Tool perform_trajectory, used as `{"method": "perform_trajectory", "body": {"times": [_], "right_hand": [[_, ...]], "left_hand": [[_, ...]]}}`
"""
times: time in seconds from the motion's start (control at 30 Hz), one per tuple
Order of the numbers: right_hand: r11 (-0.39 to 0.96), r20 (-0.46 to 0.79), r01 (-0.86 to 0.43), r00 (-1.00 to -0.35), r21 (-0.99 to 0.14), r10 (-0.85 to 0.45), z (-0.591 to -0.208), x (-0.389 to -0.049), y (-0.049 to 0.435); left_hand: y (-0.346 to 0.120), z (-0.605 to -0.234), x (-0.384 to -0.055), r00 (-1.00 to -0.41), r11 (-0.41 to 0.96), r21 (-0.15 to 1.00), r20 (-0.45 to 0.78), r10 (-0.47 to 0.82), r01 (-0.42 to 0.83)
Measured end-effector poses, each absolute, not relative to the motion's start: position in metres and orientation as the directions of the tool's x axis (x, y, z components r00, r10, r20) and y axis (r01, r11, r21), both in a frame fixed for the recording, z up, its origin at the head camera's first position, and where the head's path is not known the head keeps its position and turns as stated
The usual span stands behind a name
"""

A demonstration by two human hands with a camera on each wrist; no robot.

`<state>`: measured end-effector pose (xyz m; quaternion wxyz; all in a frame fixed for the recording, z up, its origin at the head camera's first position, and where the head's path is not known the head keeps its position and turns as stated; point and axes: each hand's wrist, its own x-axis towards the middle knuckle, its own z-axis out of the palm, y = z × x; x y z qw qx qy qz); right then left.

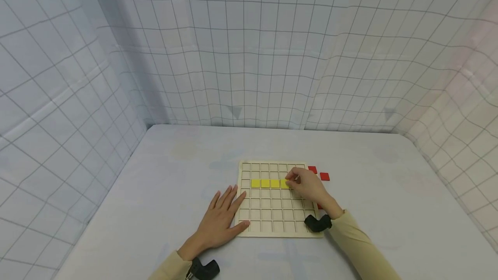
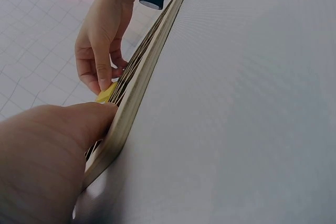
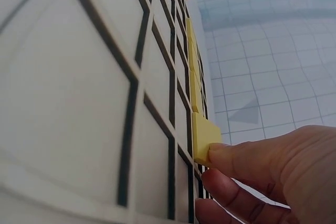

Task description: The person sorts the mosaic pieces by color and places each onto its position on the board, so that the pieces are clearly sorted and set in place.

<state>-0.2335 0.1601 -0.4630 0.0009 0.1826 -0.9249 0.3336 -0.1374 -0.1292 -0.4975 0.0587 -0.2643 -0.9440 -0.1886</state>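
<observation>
A pale wooden board (image 1: 266, 215) with a grid of square cells lies on the table. Several yellow square tiles (image 1: 265, 183) form a row across its upper part. At the right end of that row, my right hand (image 1: 309, 186) pinches a yellow tile (image 3: 206, 137) between thumb and fingers; the right wrist view shows it raised a little above its neighbours. My left hand (image 1: 218, 224) rests flat with fingers spread over the board's left edge. Its thumb (image 2: 97, 119) touches the rim in the left wrist view.
Red square tiles (image 1: 324, 176) lie just off the board's right side, one partly behind the right wrist. A white table surface (image 1: 175, 176) surrounds the board. Curtains (image 1: 249, 55) with a grid pattern enclose the table at the back and sides.
</observation>
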Motion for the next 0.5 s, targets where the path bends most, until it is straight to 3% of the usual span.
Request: {"method": "perform_trajectory", "body": {"times": [0.5], "right_hand": [[0.717,0.128,-0.335,-0.936,-0.612,-0.328,-0.4619,-0.2314,0.1599]], "left_hand": [[-0.1301,-0.497,-0.137,-0.848,0.781,0.331,0.218,0.483,0.529]]}}
